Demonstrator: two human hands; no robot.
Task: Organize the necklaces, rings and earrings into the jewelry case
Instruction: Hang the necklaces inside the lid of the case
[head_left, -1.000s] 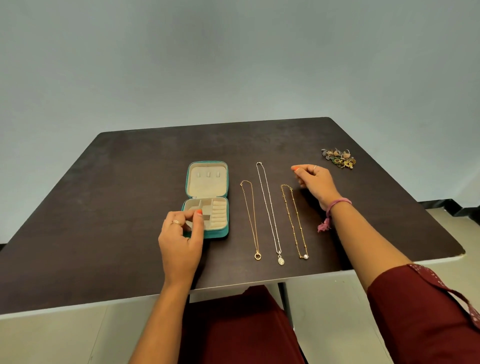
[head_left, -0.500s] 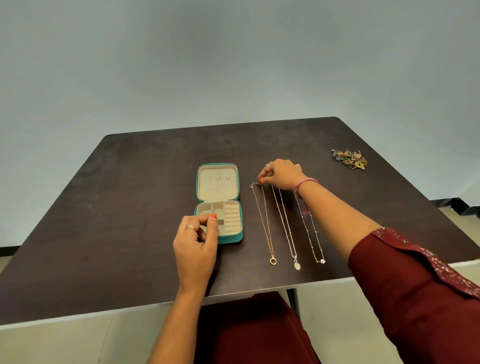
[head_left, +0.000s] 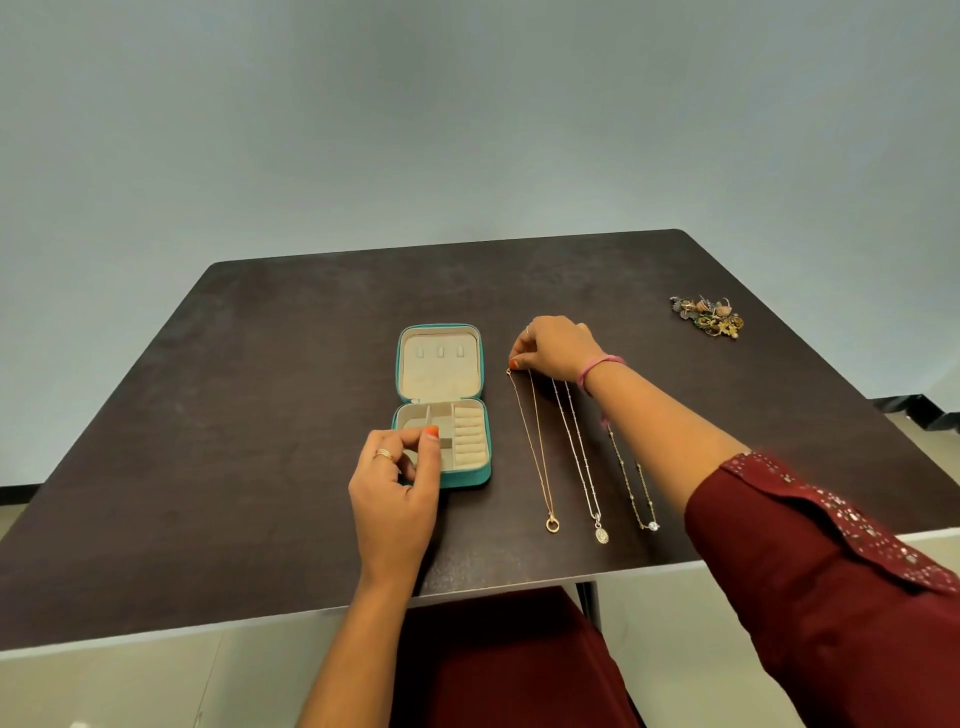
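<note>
Barely begun: the jewelry case (head_left: 441, 364) lies open, compartments bare. Right hand (head_left: 558, 348) pinches the ring-pendant necklace (head_left: 537, 447) at 12 o'clock; left hand (head_left: 397, 493) grips the case's 7 o'clock corner. Two necklaces and the rings-and-earrings pile (head_left: 709, 316) remain on the table (head_left: 234, 415).

Maroon embroidered sleeve (head_left: 810, 561), pink wristband (head_left: 595, 368), orange nails.

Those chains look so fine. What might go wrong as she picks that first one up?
1. The right hand pinches the top of the gold ring-pendant necklace, which lies close beside the silver oval-pendant necklace; lifting could snag or tangle them.
2. The forearm crosses the gold beaded necklace and may drag it.
3. The left hand rests at the open teal jewelry case; a nudge could shift it.
</note>
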